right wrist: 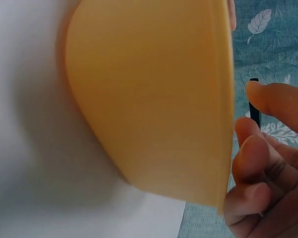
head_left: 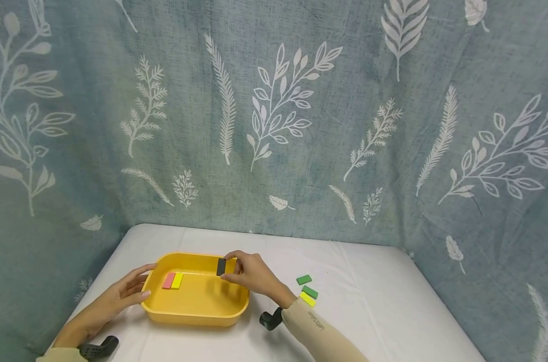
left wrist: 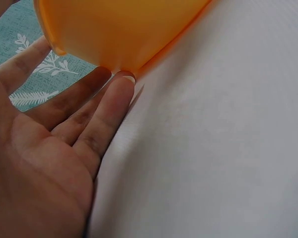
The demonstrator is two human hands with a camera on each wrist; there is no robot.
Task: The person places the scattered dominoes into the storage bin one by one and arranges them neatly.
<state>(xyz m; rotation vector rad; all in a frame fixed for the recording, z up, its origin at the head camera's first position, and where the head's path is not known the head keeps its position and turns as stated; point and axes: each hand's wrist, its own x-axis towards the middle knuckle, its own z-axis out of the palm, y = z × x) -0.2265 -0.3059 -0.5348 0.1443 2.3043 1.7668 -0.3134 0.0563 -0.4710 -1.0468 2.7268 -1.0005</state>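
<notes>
A black rectangular block (head_left: 221,267) is pinched between the thumb and fingers of my right hand (head_left: 251,274), above the right side of a yellow plastic tub (head_left: 192,320). In the right wrist view the black block (right wrist: 255,106) shows edge-on beyond the tub's rim. My left hand (head_left: 122,292) rests against the tub's left end, its fingers spread and fairly straight. The left wrist view has those fingertips touching the tub's outer wall (left wrist: 114,37). Inside the tub, a pink block (head_left: 168,280) and a yellow block (head_left: 177,280) lie side by side near the left end.
On the white-covered table (head_left: 346,322), right of the tub, lie a green block (head_left: 303,279), a second green block (head_left: 310,291) and a yellow block (head_left: 307,299) close together. A leaf-patterned curtain (head_left: 283,201) hangs behind the table and along both sides.
</notes>
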